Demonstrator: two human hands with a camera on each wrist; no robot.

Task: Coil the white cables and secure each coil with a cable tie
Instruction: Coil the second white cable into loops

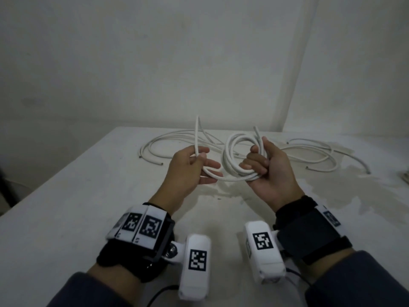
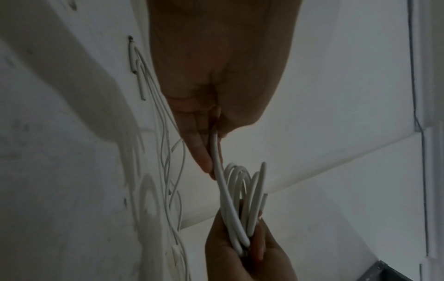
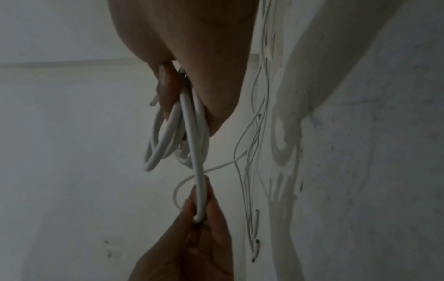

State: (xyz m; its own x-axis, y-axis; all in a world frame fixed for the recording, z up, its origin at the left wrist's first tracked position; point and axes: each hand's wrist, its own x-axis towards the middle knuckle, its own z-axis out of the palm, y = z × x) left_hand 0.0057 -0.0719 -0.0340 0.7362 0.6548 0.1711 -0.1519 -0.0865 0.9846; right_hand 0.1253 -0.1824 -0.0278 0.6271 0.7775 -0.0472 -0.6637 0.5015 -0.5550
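The biggest risk is the coil (image 1: pixel 241 156) springing apart: it is held in the air above the worktop (image 1: pixel 66 196) only by the right hand (image 1: pixel 269 171), whose fingers (image 1: pixel 254 165) curl round one side of the bundled loops. The cable looks stiff and rounded, so if that grip slackens before a tie goes on, the loops would likely fan out and drop. No cable tie can be made out in any view, so one hand may have to let go to fetch one, which is when the bundle could unravel.

A smaller risk sits at the left hand (image 1: pixel 192 169). It pinches the free tail (image 1: pixel 197 134) between thumb and fingers, the cut end pointing up. Pulling that tail too hard could drag a loop out of the right hand; laying it in unevenly could leave a lopsided coil.

The loose white cables (image 1: pixel 309 156) lie spread on the worktop behind the hands, in wide overlapping curves with bare cut ends, apart from the held coil. They are thin, smooth and uncoiled.
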